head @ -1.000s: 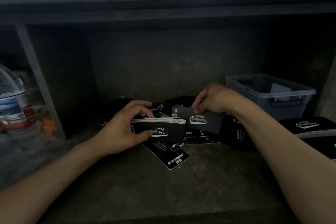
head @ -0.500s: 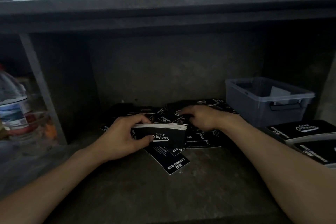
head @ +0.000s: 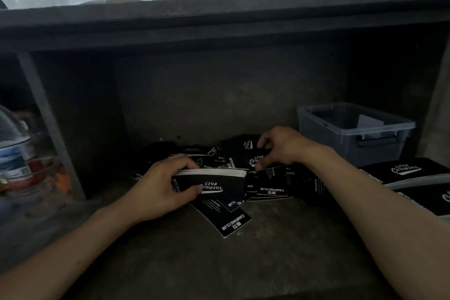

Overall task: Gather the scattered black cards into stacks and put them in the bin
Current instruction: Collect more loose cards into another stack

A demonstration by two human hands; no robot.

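Observation:
Black cards with white "Camping Club" print lie scattered in a heap [head: 272, 185] at the back of a dark shelf. My left hand [head: 160, 185] grips a thick stack of these cards [head: 219, 181], thumb on its face, white edges up. Just behind and to the right, my right hand [head: 282, 146] pinches a single card [head: 253, 157] off the heap, fingers curled over it. One loose card [head: 231, 220] lies nearest me on the shelf floor. The grey translucent bin [head: 353, 131] stands at the back right, a pale item inside it.
Larger black "Camping Club" packs [head: 409, 173] are piled at the right edge, in front of the bin. A clear plastic bottle [head: 14, 153] and a clear container stand beyond a grey upright [head: 51, 126] on the left. The shelf's top board [head: 219, 24] hangs low overhead.
My right hand put its earlier card down, reached into the heap, and now lifts another card at the back right. My left hand kept hold of the stack.

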